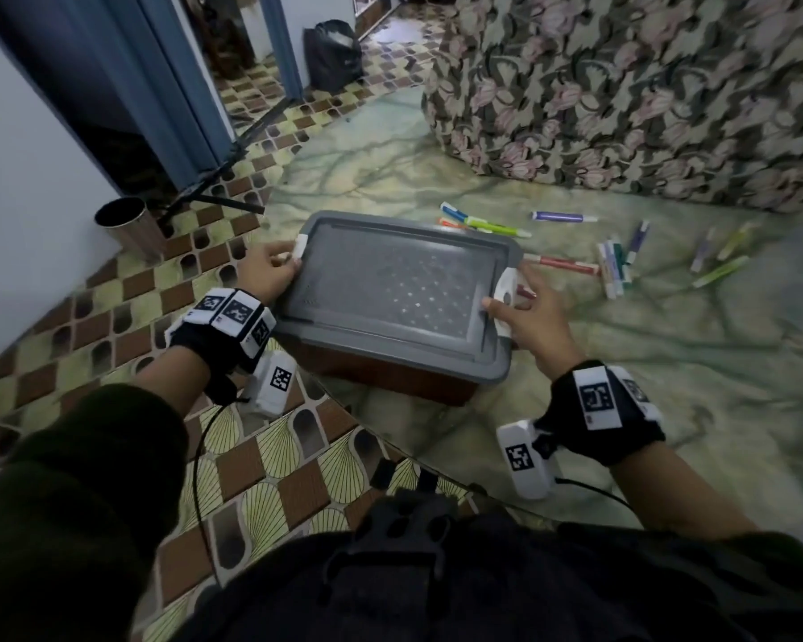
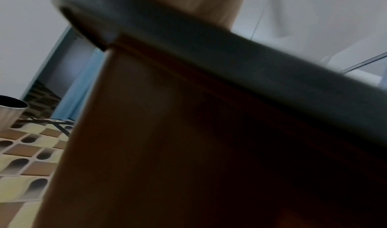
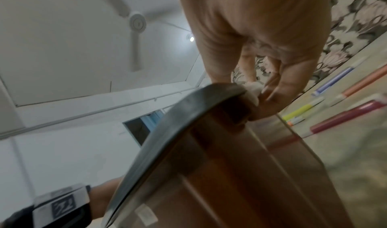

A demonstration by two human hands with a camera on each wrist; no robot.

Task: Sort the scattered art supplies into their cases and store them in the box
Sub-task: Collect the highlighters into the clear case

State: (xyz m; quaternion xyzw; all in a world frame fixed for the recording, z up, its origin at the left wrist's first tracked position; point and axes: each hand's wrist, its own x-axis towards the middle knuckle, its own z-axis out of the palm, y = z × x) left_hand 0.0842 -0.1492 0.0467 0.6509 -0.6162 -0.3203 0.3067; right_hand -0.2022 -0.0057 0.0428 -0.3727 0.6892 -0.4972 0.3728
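The box [image 1: 392, 294] sits on a glossy, marble-patterned green tabletop [image 1: 668, 363], close to its rounded near edge. It is a rectangular tub with smooth brown walls, closed under a grey plastic lid [image 1: 390, 280] whose sunken centre panel is translucent and dotted with small raised points. A white clip latch [image 1: 301, 247] stands at the box's left end and another white latch [image 1: 505, 289] at its right end.

The left hand [image 1: 267, 271] rests at the left end of the box, its fingers curled onto the lid's rim right beside that latch; whether the grip actually pinches the latch I cannot tell. The right hand [image 1: 527, 312] is at the right end, thumb pressed against the lid's edge and fingers curled behind the white latch, pinching it. In the right wrist view the fingers [image 3: 278, 89] hook under the lid's lip.

Beyond the box's right end, slim cylindrical markers lie loose on the tabletop: a red marker [image 1: 562, 265] just beside the right latch, a green marker [image 1: 497, 226] and a purple marker [image 1: 562, 217] past the far corner, and a loose cluster of markers [image 1: 615, 268] farther out. A floral fabric [image 1: 645, 85] drapes behind them. Left of the box, on the tiled floor, stands a ribbed metal bin [image 1: 128, 227].
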